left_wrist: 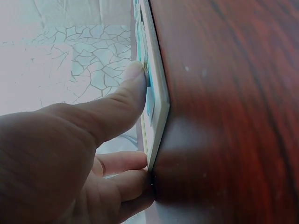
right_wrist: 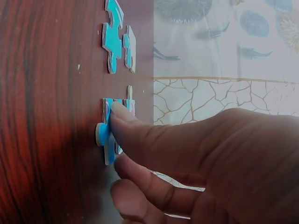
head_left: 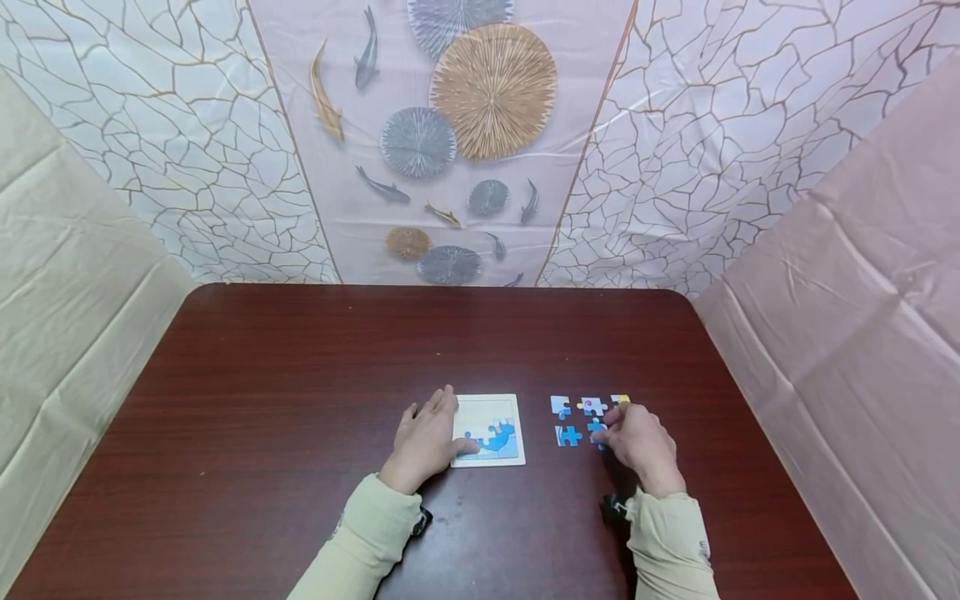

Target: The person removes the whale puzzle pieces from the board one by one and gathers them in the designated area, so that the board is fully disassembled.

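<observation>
A square puzzle tray [head_left: 486,400] with a pale rim lies on the table, its lower part filled with blue jigsaw pieces [head_left: 501,437]. My left hand [head_left: 426,437] rests at its left side: the thumb lies over the lower left of the tray and the straight fingers touch the edge. Right of the tray, my right hand [head_left: 641,442] pinches a blue puzzle piece [right_wrist: 103,134] between thumb and index finger at table level. The thumb and fingers partly cover this piece. Other pieces lie beside it, among them a blue one [head_left: 567,436] and a pale one [head_left: 560,406].
Another pale piece [head_left: 592,407] and a yellowish piece [head_left: 620,399] lie just beyond the right hand. The dark red-brown table [head_left: 300,358] stretches around the tray. Patterned cloth [head_left: 487,200] hangs behind its far edge, with plain cloth at both sides.
</observation>
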Demonstrator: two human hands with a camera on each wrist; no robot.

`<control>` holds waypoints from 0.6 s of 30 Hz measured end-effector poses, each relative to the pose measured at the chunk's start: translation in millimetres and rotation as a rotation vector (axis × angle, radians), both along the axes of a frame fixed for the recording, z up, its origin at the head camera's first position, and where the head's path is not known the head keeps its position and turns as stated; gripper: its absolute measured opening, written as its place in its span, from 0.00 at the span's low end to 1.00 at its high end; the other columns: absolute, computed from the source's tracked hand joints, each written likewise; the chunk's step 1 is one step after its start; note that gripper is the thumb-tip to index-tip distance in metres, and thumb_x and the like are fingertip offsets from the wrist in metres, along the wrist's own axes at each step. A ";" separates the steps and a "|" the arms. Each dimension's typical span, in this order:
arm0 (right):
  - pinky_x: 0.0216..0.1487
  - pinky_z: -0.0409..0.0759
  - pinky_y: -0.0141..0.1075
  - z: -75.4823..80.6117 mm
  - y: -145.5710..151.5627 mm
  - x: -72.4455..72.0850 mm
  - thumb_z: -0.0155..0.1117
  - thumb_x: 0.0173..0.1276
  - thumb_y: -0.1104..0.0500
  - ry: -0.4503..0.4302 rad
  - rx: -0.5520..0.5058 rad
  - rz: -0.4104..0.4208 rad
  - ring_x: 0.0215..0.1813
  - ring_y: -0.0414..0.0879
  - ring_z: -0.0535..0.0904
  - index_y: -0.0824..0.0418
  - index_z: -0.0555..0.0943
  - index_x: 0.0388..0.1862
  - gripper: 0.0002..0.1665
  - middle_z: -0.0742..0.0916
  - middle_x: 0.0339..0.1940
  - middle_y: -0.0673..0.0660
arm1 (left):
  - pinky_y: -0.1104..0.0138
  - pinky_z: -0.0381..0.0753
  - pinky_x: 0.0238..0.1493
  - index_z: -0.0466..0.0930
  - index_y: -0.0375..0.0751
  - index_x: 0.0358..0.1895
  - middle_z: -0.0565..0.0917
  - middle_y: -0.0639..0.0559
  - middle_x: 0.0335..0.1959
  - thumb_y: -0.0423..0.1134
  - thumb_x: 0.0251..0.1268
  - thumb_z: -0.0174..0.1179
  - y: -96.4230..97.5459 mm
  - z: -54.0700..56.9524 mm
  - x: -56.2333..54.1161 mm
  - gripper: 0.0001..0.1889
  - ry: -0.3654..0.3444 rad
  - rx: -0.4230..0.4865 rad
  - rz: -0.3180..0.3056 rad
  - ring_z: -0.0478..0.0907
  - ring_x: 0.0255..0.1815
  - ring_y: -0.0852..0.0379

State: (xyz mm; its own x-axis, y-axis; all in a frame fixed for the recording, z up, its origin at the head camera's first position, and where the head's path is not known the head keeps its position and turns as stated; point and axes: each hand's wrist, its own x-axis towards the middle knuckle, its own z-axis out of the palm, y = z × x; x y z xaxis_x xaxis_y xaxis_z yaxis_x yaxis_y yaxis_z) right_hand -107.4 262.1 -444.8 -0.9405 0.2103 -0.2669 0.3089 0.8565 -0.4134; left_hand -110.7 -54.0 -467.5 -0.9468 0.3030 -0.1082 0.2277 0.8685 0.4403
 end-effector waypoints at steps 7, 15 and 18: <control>0.33 0.74 0.48 3.6 -7.3 0.6 0.73 0.59 0.57 0.037 0.064 0.058 0.32 0.48 0.79 0.55 0.85 0.33 0.05 0.85 0.29 0.51 | 0.44 0.57 0.69 0.59 0.32 0.73 0.61 0.41 0.74 0.60 0.57 0.65 -0.2 2.3 0.6 0.48 -0.003 0.000 -0.006 0.58 0.74 0.47; 0.30 0.75 0.46 3.8 -12.9 3.2 0.68 0.62 0.60 0.056 0.066 0.099 0.29 0.47 0.77 0.56 0.85 0.33 0.02 0.85 0.28 0.51 | 0.44 0.56 0.69 0.58 0.32 0.73 0.60 0.41 0.75 0.60 0.57 0.66 -0.7 1.7 1.3 0.48 -0.014 0.012 -0.007 0.57 0.75 0.47; 0.31 0.76 0.46 3.7 -16.3 4.1 0.67 0.62 0.60 0.102 0.049 0.116 0.29 0.46 0.78 0.57 0.85 0.34 0.03 0.86 0.29 0.50 | 0.44 0.55 0.70 0.58 0.33 0.74 0.59 0.41 0.75 0.60 0.57 0.66 -0.9 1.1 0.8 0.48 -0.022 0.017 -0.003 0.56 0.75 0.47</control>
